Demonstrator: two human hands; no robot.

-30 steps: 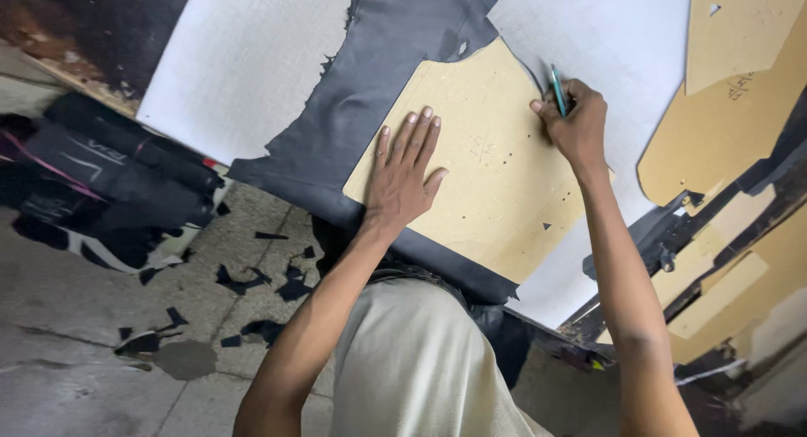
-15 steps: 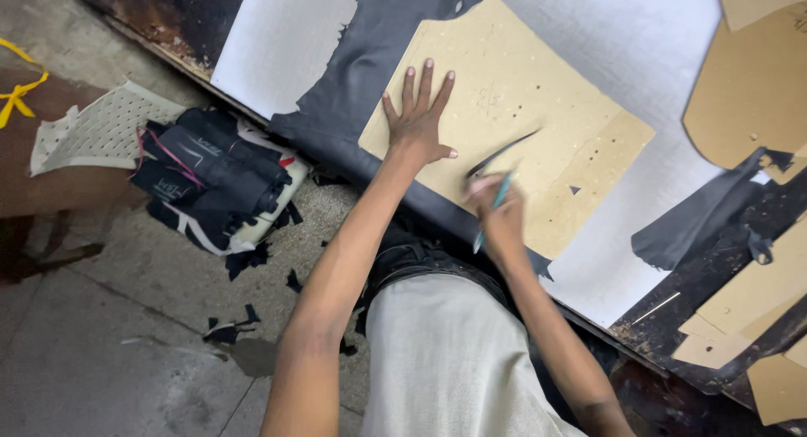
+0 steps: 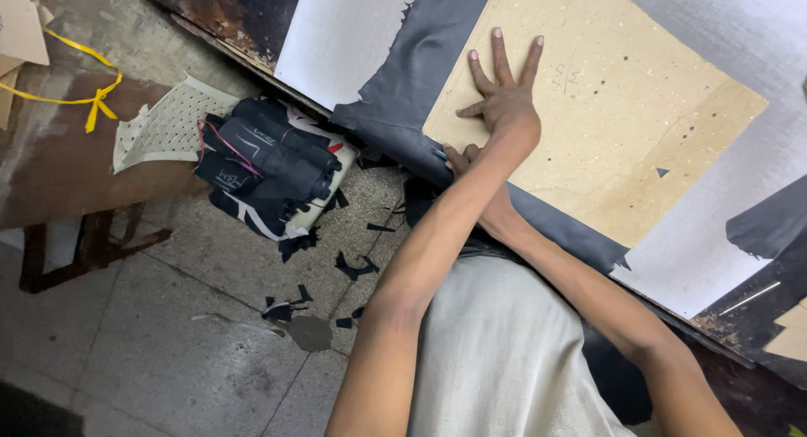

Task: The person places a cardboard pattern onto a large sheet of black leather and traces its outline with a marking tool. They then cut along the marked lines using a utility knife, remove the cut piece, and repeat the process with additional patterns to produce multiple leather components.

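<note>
White sheeting covered the tabletop [image 3: 336, 34], with dark grey leather [image 3: 420, 76] under a tan cardboard pattern [image 3: 605, 126]. We pressed our left hand [image 3: 504, 109], fingers spread, flat on the pattern's left part. Our right hand [image 3: 471, 164] sat beneath that forearm at the near edge; we could not tell its grip.

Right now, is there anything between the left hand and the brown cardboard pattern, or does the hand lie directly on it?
Nothing visible lies between them. The left hand rests flat, fingers spread, directly on the cardboard pattern, which lies on the dark leather sheet. The right hand is mostly hidden under the left forearm at the pattern's near edge.
</note>
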